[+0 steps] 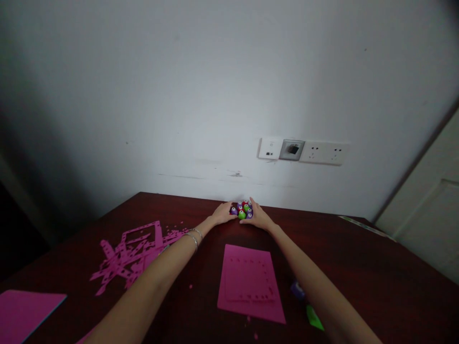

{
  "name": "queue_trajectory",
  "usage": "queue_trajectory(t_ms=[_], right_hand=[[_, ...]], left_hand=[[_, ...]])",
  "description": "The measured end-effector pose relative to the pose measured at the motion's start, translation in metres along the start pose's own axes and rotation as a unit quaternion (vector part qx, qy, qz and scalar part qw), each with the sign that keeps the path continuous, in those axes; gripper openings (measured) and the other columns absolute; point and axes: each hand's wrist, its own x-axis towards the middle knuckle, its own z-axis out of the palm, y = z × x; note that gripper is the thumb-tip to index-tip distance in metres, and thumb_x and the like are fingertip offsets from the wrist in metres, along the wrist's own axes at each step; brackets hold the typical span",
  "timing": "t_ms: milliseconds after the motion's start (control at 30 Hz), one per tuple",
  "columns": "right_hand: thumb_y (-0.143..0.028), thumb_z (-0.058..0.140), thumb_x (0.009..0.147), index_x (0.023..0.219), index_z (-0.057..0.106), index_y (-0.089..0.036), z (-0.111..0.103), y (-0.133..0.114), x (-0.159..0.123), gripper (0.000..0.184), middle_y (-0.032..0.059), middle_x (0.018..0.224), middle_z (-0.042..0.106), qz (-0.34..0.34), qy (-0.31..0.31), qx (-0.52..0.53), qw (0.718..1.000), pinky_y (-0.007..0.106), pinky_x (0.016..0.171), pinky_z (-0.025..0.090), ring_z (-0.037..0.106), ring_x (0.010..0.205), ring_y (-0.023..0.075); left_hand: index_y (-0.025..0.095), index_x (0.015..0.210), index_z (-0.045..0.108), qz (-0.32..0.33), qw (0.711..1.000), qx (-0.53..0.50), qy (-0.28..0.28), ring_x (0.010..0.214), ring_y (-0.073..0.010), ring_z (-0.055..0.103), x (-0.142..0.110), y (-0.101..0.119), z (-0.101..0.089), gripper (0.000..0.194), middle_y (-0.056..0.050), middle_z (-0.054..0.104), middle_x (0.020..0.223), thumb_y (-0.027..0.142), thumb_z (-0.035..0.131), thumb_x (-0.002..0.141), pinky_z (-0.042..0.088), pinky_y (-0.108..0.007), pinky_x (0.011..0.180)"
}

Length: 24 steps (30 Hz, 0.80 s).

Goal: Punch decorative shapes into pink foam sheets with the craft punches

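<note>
A cluster of small purple, green and red craft punches (245,209) stands close together at the far edge of the table, near the wall. My left hand (224,213) curves around the cluster's left side, its fingers touching the nearest pieces. From the right, my right hand (260,217) cups the same group, thumb toward the front and fingers behind. Palms and fingers partly hide the outer punches. Nearer to me lies a pink sheet (247,279) with a row of small punched marks along its edges and a smaller rectangle on it.
Pink cut paper scraps (132,255) are heaped at the left. Another pink sheet (28,310) lies at the front left. A purple punch (297,290) and a green piece (314,317) sit beside my right forearm. Wall sockets (322,153) are above the dark red table (344,267).
</note>
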Motion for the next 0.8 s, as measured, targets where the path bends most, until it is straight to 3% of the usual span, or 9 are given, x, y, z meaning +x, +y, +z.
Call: queue_trajectory(t_ms=[200,333,433,500,633,733,800], right_hand=[[-0.066,0.067,0.051,0.142,0.009,-0.008,-0.015,-0.010,-0.008,0.123,0.0247,0.139,0.029,0.003,0.000,-0.038,0.999,0.042,0.104,0.027,0.031,0.128,0.0325],[-0.061,0.062,0.065,0.141,0.017,-0.012,-0.046,-0.028,-0.036,0.101,0.0200,0.139,0.032,-0.013,0.003,-0.054,0.998,0.040,0.104,0.028,0.031,0.128,0.0289],[-0.052,0.045,0.082,0.136,0.030,-0.022,-0.079,-0.047,-0.082,0.063,0.0131,0.133,0.042,-0.061,0.002,-0.108,0.992,0.039,0.095,0.039,0.044,0.120,0.0250],[-0.049,0.039,0.086,0.130,0.039,-0.024,-0.099,-0.060,-0.123,0.050,0.0110,0.126,0.048,-0.087,-0.015,-0.157,0.984,0.040,0.090,0.043,0.051,0.112,0.0249],[-0.054,0.040,0.083,0.130,0.040,-0.024,-0.114,-0.070,-0.207,0.055,0.0132,0.121,0.052,-0.059,-0.080,-0.216,0.971,0.042,0.071,0.052,0.065,0.079,0.0242],[-0.062,0.045,0.077,0.130,0.040,-0.025,-0.104,-0.065,-0.252,0.065,0.0168,0.124,0.050,-0.034,-0.097,-0.261,0.960,0.044,0.064,0.053,0.066,0.074,0.0276],[-0.062,0.045,0.076,0.129,0.041,-0.024,-0.094,-0.061,-0.267,0.065,0.0175,0.124,0.051,-0.004,-0.090,-0.279,0.956,0.044,0.060,0.053,0.067,0.070,0.0281]], left_hand=[[0.013,0.125,0.040,-0.031,0.999,0.013,0.004,0.118,-0.0297,0.045,0.003,-0.008,0.001,0.078,-0.016,0.048,0.128,0.050,0.068,0.063,0.035,-0.038,0.096],[0.014,0.125,0.040,-0.017,1.000,0.013,-0.014,0.118,-0.0303,0.043,-0.001,-0.008,-0.007,0.086,-0.016,0.047,0.129,0.058,0.069,0.057,0.036,-0.036,0.094],[0.016,0.127,0.040,0.026,0.998,0.037,-0.050,0.117,-0.0287,0.044,-0.008,-0.009,-0.022,0.085,-0.014,0.047,0.129,0.058,0.067,0.059,0.035,-0.034,0.094],[0.018,0.126,0.042,0.050,0.994,0.068,-0.064,0.115,-0.0276,0.044,-0.013,-0.012,-0.032,0.078,-0.012,0.049,0.126,0.058,0.064,0.063,0.034,-0.033,0.094],[0.012,0.116,0.052,0.030,0.987,0.146,-0.059,0.111,-0.0297,0.044,-0.020,-0.018,-0.047,0.071,-0.015,0.054,0.117,0.060,0.060,0.065,0.035,-0.034,0.090],[0.013,0.105,0.059,0.024,0.987,0.151,-0.058,0.103,-0.0277,0.047,-0.024,-0.019,-0.049,0.060,-0.013,0.058,0.106,0.059,0.059,0.067,0.038,-0.032,0.083],[0.015,0.101,0.061,0.026,0.988,0.139,-0.066,0.097,-0.0256,0.050,-0.025,-0.017,-0.047,0.054,-0.011,0.060,0.098,0.058,0.059,0.068,0.039,-0.029,0.077]])
